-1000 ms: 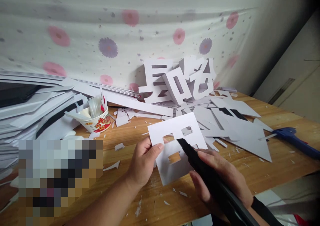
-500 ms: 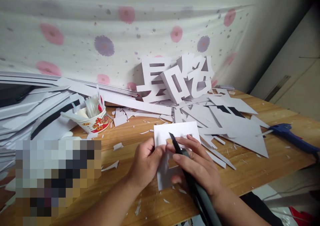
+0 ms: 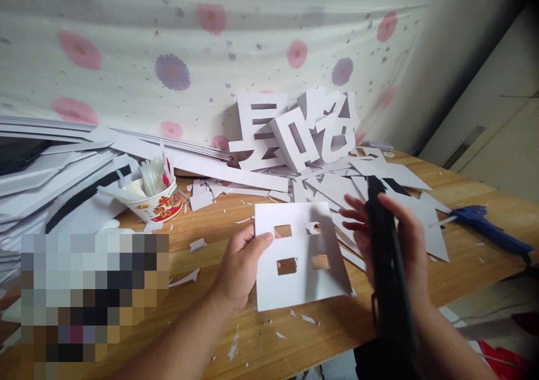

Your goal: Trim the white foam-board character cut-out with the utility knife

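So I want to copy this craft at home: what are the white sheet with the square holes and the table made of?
The sheet in the left hand looks like matte white card or thin foam board: it holds flat and stiff, with clean-cut windows. Which of the two is hard to tell. The table looks like light wood or wood-look laminate, with visible grain and a slight sheen.

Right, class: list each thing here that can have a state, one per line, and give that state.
White card: flat on the table, four windows cut through.
Left hand: pinching the card's left edge.
Right hand: gripping a black knife, clear of the card.
Paper cup: upright, stuffed with bits.
Blue glue gun: lying down.
Foam letters: leaning against the cloth.
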The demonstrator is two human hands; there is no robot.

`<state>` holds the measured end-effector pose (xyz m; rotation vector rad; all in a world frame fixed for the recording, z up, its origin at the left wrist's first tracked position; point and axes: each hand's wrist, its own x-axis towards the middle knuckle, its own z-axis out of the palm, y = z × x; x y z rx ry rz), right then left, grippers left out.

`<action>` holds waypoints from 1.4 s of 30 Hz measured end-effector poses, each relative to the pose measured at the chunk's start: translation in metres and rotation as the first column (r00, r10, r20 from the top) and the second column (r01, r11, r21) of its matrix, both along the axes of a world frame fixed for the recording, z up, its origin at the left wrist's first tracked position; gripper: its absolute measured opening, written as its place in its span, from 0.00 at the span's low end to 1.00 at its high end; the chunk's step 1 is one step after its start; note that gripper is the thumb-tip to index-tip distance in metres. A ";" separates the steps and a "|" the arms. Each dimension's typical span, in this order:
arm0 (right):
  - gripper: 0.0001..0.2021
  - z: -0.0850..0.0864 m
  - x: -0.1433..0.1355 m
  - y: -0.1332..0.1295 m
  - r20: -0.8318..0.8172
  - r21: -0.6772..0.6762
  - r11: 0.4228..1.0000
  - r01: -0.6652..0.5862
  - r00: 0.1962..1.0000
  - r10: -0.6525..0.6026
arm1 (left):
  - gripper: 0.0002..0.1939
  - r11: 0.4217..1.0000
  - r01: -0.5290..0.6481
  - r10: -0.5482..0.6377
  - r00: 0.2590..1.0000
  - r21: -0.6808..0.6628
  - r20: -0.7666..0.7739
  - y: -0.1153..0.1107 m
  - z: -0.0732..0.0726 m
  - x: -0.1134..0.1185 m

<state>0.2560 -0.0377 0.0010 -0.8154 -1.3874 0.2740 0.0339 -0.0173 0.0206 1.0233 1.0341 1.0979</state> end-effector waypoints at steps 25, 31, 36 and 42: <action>0.33 0.003 0.001 -0.022 0.659 0.008 0.999 -0.054 0.752 0.035 | 0.16 0.962 0.029 0.036 0.972 0.273 -0.231 0.003 -0.009 -0.006; 0.28 0.002 0.005 -0.011 0.800 0.130 0.991 0.032 0.587 -0.124 | 0.14 0.960 0.097 -0.034 0.971 0.262 -0.236 0.000 -0.006 -0.007; 0.28 0.002 -0.001 -0.011 0.789 0.142 0.990 0.025 0.601 -0.129 | 0.18 0.960 0.067 0.002 0.970 0.271 -0.244 -0.001 -0.004 -0.006; 0.28 0.000 -0.005 -0.008 0.775 0.181 0.982 0.044 0.608 -0.170 | 0.21 0.954 -0.011 0.089 0.965 0.298 -0.248 -0.003 -0.005 -0.004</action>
